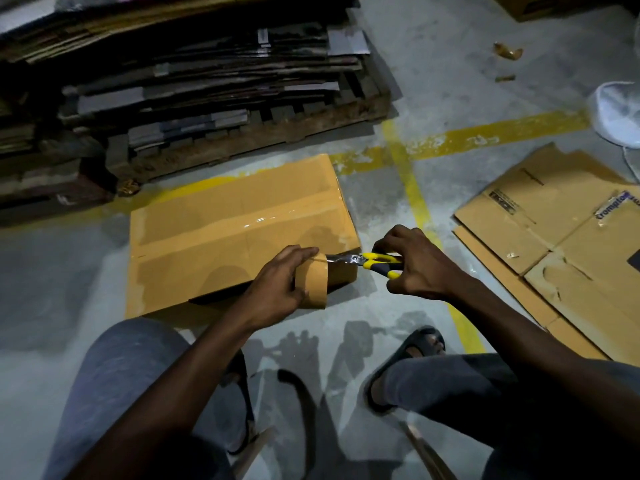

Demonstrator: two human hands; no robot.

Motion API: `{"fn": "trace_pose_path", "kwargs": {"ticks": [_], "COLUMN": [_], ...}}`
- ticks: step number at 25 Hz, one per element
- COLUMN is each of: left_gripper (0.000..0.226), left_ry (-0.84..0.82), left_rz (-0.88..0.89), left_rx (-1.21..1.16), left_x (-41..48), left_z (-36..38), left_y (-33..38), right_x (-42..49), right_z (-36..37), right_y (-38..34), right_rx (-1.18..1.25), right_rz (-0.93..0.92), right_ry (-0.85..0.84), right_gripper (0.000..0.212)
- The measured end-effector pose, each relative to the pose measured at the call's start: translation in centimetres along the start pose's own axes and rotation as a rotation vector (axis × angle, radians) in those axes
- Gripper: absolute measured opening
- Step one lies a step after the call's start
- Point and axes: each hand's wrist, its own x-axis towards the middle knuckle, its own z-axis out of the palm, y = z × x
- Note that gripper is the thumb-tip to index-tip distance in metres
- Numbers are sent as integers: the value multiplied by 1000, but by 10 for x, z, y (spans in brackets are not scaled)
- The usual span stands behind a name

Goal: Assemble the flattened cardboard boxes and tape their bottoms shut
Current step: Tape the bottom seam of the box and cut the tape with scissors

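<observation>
An assembled cardboard box (221, 230) lies bottom-up on the floor, with strips of shiny tape across its flaps. At the box's near right corner my left hand (277, 289) grips a roll of brown tape (313, 285). A stretch of tape runs from the roll to the box. My right hand (415, 263) holds yellow-and-black scissors (370, 261), their blades at the tape just above the roll.
A pallet (242, 143) stacked with flattened cartons stands behind the box. A flattened printed carton (561, 244) lies on the floor at the right. Yellow floor lines (412, 188) cross between them. Tape scraps (507, 51) and a white bag (616, 112) lie far right. My knees and sandalled feet are below.
</observation>
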Motion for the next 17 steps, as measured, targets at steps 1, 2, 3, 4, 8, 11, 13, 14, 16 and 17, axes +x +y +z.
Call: {"fn": "trace_pose_path", "kwargs": {"ticks": [1,2,3,4,8,11,13,14,16,17], "left_gripper": [76,75,75,74,74,73,63,50,26,21], "left_ry": [-1,-7,-10,-14,-44,-36,-29,-32,15,78], "left_rz": [10,21,25,20,-52,-102,-196,-248,-406,-468], "left_rx": [19,45,77,113,189,106,-105,-308,-733,-841], "left_x": [0,0,0,0,3,6,11,14,23,29], "left_z": [2,5,9,12,12,10,9,8,9,13], "left_y": [-1,-2,-2,-2,-7,-8,-6,-2,8,11], "right_x": [0,1,1,2,2,3,6,8,8,7], "right_z": [0,1,2,2,3,6,7,8,6,6], "right_y": [0,1,1,1,-1,3,10,13,17,19], "right_rx": [-3,-4,-5,-3,3,-6,-11,-21,-83,-128], "right_rz": [-5,-6,-4,0,1,-2,-14,-29,-80,-111], "right_ry": [2,4,3,2,10,41,48,56,87,108], "right_gripper": [53,54,55,57,58,57,55,53,49,48]}}
